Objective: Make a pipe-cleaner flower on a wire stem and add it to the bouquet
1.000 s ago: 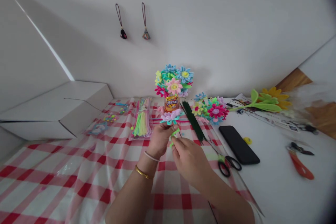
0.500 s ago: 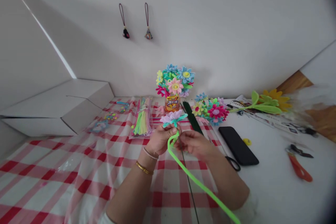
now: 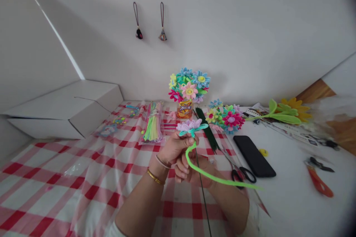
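My left hand [image 3: 175, 149] pinches the stem just under a lilac pipe-cleaner flower [image 3: 190, 124] with teal sepals [image 3: 198, 128]. From that pinch a thin dark wire stem [image 3: 204, 196] runs down toward the bottom edge. A bright green pipe cleaner [image 3: 214, 178] bends round at the top of the stem, and its loose end sweeps out to the right. Behind this strand my right hand [image 3: 196, 170] is closed with curled fingers, close below my left hand. What its fingers hold, if anything, is hidden.
Behind the hands stands a labelled cup [image 3: 185, 109] of pipe-cleaner flowers. Bagged pipe cleaners [image 3: 152, 126] lie left of it; green stems [image 3: 207, 131], scissors [image 3: 236, 168], a flower bunch [image 3: 226, 117] and a phone [image 3: 253, 156] lie right. A white box [image 3: 91, 100] sits far left.
The green pipe cleaner's free end has come into view and swung up to the right. My right hand has moved down and left, behind the strand. The flower is slightly farther right.
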Demonstrator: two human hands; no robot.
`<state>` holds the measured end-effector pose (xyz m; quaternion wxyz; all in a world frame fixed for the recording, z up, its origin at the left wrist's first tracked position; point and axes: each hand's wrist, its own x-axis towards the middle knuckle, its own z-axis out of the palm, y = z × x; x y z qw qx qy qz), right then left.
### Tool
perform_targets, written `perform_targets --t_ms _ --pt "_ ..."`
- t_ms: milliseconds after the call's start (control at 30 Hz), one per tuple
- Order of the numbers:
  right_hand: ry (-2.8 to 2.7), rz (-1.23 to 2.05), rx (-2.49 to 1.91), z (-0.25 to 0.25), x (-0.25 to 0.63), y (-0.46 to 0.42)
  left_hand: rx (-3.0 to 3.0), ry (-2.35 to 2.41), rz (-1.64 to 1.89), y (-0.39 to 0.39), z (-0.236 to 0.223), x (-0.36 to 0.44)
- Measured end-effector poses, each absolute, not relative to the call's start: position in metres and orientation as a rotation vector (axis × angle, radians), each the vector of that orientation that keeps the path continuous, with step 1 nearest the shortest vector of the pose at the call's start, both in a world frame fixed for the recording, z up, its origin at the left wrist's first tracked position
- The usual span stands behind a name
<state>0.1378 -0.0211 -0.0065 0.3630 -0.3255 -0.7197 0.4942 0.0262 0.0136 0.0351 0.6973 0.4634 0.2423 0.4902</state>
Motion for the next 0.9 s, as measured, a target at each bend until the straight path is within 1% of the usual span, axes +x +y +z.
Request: perform_targets --t_ms 200,400,533,600,733,900 --pt "-1.528 1.752 -0.709 0.003 0.138 -0.03 1.037 0.47 1.113 0.013 0.035 0.026" --pt "-1.359 1.971 -0.545 -0.003 0.138 -0.035 1.029 0.498 1.073 0.01 0.033 0.03" --pt "-1.252 2.224 -0.44 -0.003 0.14 -0.025 1.052 0.55 1.014 0.009 0.036 0.03" --pt "-1.203 2.244 -0.488 0.004 0.144 -0.019 1.048 0.564 1.041 0.009 0.038 0.03" --pt "-1.07 2.178 -0.555 0.017 0.154 -0.009 0.998 0.53 1.145 0.014 0.037 0.029" --pt "-1.064 1.898 -0.766 0.023 0.17 0.0 1.058 0.545 1.162 0.021 0.033 0.025"
